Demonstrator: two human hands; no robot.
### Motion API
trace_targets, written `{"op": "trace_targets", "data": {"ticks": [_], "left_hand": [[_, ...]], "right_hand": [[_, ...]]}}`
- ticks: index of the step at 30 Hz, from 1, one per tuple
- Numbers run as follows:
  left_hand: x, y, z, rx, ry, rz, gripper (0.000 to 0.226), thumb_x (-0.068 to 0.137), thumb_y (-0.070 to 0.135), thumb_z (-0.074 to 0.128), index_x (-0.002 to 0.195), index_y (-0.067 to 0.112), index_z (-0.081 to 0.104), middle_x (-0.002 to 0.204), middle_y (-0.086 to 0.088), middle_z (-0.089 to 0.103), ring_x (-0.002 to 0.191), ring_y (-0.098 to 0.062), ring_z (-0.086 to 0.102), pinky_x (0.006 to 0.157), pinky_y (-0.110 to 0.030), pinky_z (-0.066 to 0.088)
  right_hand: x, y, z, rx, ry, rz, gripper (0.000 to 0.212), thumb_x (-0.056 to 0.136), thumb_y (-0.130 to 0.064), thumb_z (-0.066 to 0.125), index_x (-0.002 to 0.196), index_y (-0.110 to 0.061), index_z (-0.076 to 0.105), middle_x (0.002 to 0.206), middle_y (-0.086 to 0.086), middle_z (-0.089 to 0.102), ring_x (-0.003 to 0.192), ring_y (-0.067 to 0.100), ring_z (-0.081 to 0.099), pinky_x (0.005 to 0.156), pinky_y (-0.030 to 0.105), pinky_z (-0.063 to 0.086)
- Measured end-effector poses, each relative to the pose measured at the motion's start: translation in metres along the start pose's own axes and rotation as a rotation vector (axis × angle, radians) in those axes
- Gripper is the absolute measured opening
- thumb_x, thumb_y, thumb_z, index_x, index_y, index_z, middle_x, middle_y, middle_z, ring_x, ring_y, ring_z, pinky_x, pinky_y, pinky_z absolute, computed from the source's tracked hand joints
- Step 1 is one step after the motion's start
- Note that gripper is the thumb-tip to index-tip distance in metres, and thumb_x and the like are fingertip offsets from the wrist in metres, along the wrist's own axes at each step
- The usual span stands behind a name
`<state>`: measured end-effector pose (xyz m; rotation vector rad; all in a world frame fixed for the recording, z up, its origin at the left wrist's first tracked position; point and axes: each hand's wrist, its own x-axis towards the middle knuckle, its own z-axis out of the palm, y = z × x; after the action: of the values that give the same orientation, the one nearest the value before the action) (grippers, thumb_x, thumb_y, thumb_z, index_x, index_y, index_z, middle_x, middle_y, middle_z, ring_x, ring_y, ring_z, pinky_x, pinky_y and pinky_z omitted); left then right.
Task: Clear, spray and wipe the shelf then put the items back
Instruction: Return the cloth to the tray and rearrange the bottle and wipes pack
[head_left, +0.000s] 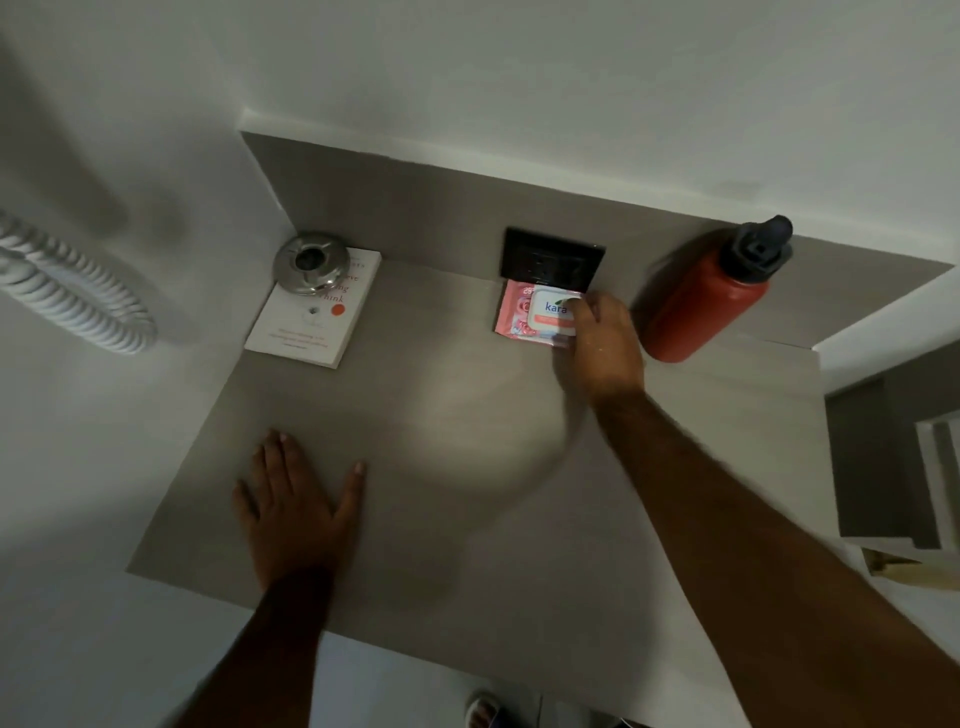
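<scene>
A grey shelf (467, 467) fills the middle of the view. My right hand (602, 343) reaches to its back edge and grips a pink pack of wipes (530, 317) lying under a black wall socket (550, 260). My left hand (293, 504) rests flat on the shelf near the front left, fingers spread, holding nothing. A white book (311, 322) lies at the back left corner with a round metal ashtray (310, 262) on top of it. A red bottle (711, 296) with a dark cap stands at the back right, just right of my right hand.
White walls enclose the shelf at the back and left. A coiled white cord (67, 280) hangs on the left wall. A grey cabinet or ledge (883, 457) sits at the right. A foot (483, 709) shows on the floor below the front edge.
</scene>
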<state>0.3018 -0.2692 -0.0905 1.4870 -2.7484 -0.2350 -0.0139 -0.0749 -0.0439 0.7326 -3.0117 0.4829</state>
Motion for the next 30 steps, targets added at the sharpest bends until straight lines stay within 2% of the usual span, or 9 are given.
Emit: {"op": "trace_targets", "data": {"ticks": [4, 6, 9, 12, 14, 16, 20, 23, 30], "left_hand": [[0.000, 0.000, -0.001, -0.009, -0.013, 0.001, 0.101, 0.090, 0.077, 0.026, 0.162, 0.006, 0.019, 0.170, -0.013, 0.020, 0.158, -0.029, 0.020, 0.127, -0.057, 0.013], [0.001, 0.000, -0.001, -0.015, -0.017, 0.003, 0.101, 0.090, 0.077, 0.026, 0.162, 0.006, 0.018, 0.171, -0.012, 0.020, 0.158, -0.029, 0.019, 0.127, -0.057, 0.013], [0.001, -0.001, 0.000, -0.018, -0.028, -0.002, 0.102, 0.090, 0.078, 0.024, 0.163, 0.008, 0.016, 0.171, -0.010, 0.018, 0.158, -0.027, 0.017, 0.127, -0.057, 0.013], [0.003, 0.000, -0.002, -0.030, -0.040, -0.003, 0.102, 0.089, 0.078, 0.023, 0.163, 0.009, 0.016, 0.172, -0.009, 0.015, 0.159, -0.027, 0.017, 0.128, -0.055, 0.011], [0.004, -0.001, -0.003, -0.022, -0.059, -0.007, 0.103, 0.088, 0.079, 0.021, 0.164, 0.009, 0.014, 0.173, -0.008, 0.012, 0.159, -0.026, 0.015, 0.128, -0.054, 0.009], [0.004, -0.002, -0.001, -0.005, -0.064, 0.003, 0.102, 0.090, 0.079, 0.021, 0.164, 0.010, 0.012, 0.173, -0.007, 0.009, 0.160, -0.024, 0.012, 0.129, -0.053, 0.007], [0.005, -0.003, 0.002, -0.006, -0.056, -0.006, 0.099, 0.093, 0.078, 0.024, 0.165, 0.011, 0.010, 0.173, -0.005, 0.009, 0.160, -0.023, 0.010, 0.129, -0.053, 0.006], [0.004, -0.004, 0.001, -0.013, -0.082, -0.004, 0.102, 0.091, 0.080, 0.021, 0.165, 0.011, 0.010, 0.173, -0.005, 0.009, 0.160, -0.023, 0.010, 0.129, -0.054, 0.006], [0.005, -0.006, 0.006, 0.005, -0.102, -0.003, 0.102, 0.092, 0.083, 0.014, 0.165, 0.013, 0.004, 0.174, -0.004, 0.002, 0.161, -0.020, 0.001, 0.129, -0.053, 0.000]], "right_hand": [[-0.015, -0.008, -0.007, -0.074, 0.041, -0.036, 0.065, 0.087, -0.035, 0.065, 0.145, -0.009, 0.053, 0.145, 0.017, 0.052, 0.134, 0.037, 0.048, 0.111, 0.048, 0.043], [-0.018, -0.029, -0.010, -0.016, 0.102, -0.081, 0.068, 0.082, -0.038, 0.066, 0.142, -0.008, 0.055, 0.145, 0.019, 0.053, 0.135, 0.038, 0.049, 0.112, 0.049, 0.040], [-0.005, -0.076, 0.000, 0.132, 0.113, -0.323, 0.061, 0.081, -0.024, 0.071, 0.137, 0.000, 0.061, 0.140, 0.026, 0.058, 0.129, 0.046, 0.055, 0.108, 0.051, 0.046], [0.024, -0.141, 0.017, 0.233, -0.027, -0.489, 0.058, 0.092, -0.016, 0.070, 0.144, 0.004, 0.057, 0.147, 0.031, 0.053, 0.136, 0.047, 0.054, 0.112, 0.051, 0.046], [0.045, -0.190, 0.029, 0.235, -0.196, -0.526, 0.065, 0.100, -0.025, 0.063, 0.159, -0.008, 0.043, 0.163, 0.024, 0.037, 0.150, 0.040, 0.041, 0.120, 0.048, 0.041], [0.063, -0.228, 0.042, 0.226, -0.265, -0.523, 0.068, 0.102, -0.035, 0.062, 0.163, -0.021, 0.036, 0.170, 0.016, 0.026, 0.154, 0.034, 0.035, 0.121, 0.043, 0.040], [0.080, -0.277, 0.069, 0.133, -0.353, -0.517, 0.064, 0.104, -0.043, 0.057, 0.162, -0.023, 0.037, 0.173, 0.015, 0.017, 0.158, 0.033, 0.026, 0.124, 0.044, 0.036], [0.086, -0.289, 0.083, 0.039, -0.355, -0.470, 0.060, 0.105, -0.043, 0.055, 0.159, -0.022, 0.040, 0.168, 0.015, 0.025, 0.154, 0.034, 0.030, 0.119, 0.045, 0.038], [0.074, -0.274, 0.078, 0.096, -0.261, -0.336, 0.052, 0.103, -0.028, 0.063, 0.151, -0.012, 0.048, 0.163, 0.015, 0.034, 0.145, 0.034, 0.043, 0.114, 0.046, 0.046]]}}
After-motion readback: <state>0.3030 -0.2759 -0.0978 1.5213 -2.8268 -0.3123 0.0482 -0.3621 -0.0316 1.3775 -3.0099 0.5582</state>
